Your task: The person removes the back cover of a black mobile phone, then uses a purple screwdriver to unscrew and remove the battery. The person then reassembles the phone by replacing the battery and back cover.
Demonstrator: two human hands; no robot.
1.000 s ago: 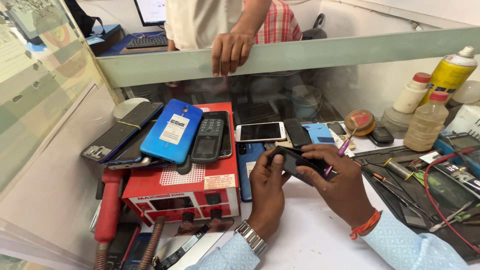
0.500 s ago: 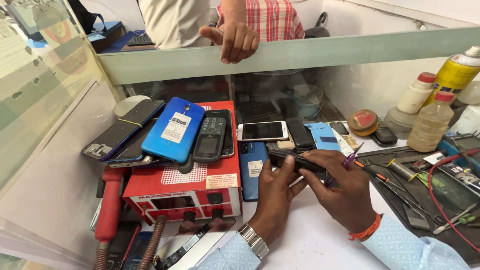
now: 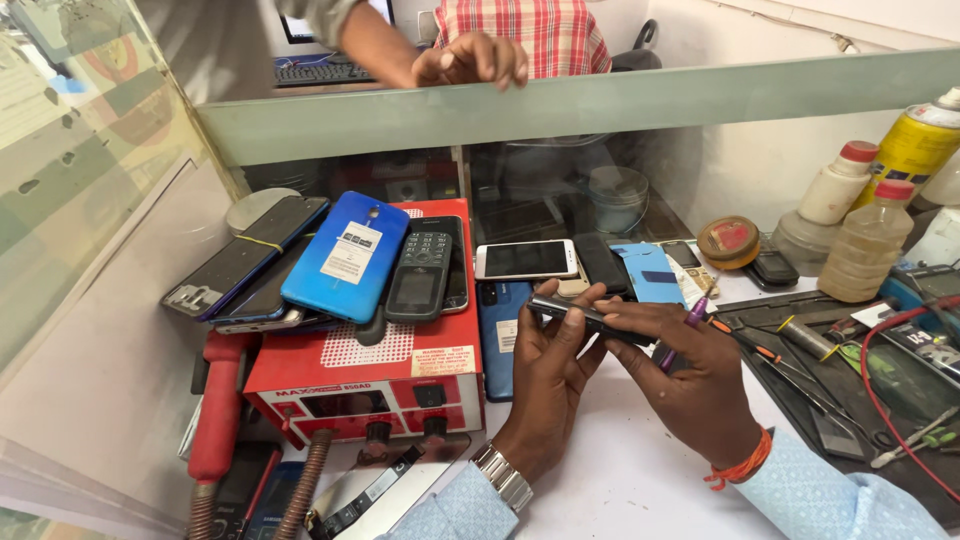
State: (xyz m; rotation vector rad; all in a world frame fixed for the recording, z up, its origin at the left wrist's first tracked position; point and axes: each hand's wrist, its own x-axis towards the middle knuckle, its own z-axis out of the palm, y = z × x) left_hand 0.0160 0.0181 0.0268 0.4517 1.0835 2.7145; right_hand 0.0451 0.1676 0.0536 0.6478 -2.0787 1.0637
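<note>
1. My left hand (image 3: pixel 548 375) and right hand (image 3: pixel 690 385) meet over the white bench (image 3: pixel 620 480), and a dark phone (image 3: pixel 585 317) lies edge-up between them.
2. The left hand grips the phone's left end, thumb on top and fingers curled under it.
3. The right hand pinches the phone's right end with its fingertips, and also holds a purple tool (image 3: pixel 683 330) tucked between the fingers, its tip sticking up above the knuckles.
4. Both hands are closed on the phone; it is held off the bench, just in front of a blue phone (image 3: pixel 497 325) lying flat.
5. To the left stands a red box (image 3: pixel 380 385) with knobs, and phones are piled on its top: a bright blue one (image 3: pixel 345 255) and a black keypad handset (image 3: pixel 420 275) among them.
6. A white phone (image 3: pixel 525 259) lies face-up just beyond my hands.
7. To the right are bottles (image 3: pixel 865 250), a yellow can (image 3: pixel 915 145) and a dark mat (image 3: pixel 850 370) with screwdrivers.
8. Across the glass partition (image 3: pixel 560 110), another person's hand (image 3: pixel 470 60) rests on its top edge, well apart from mine.
</note>
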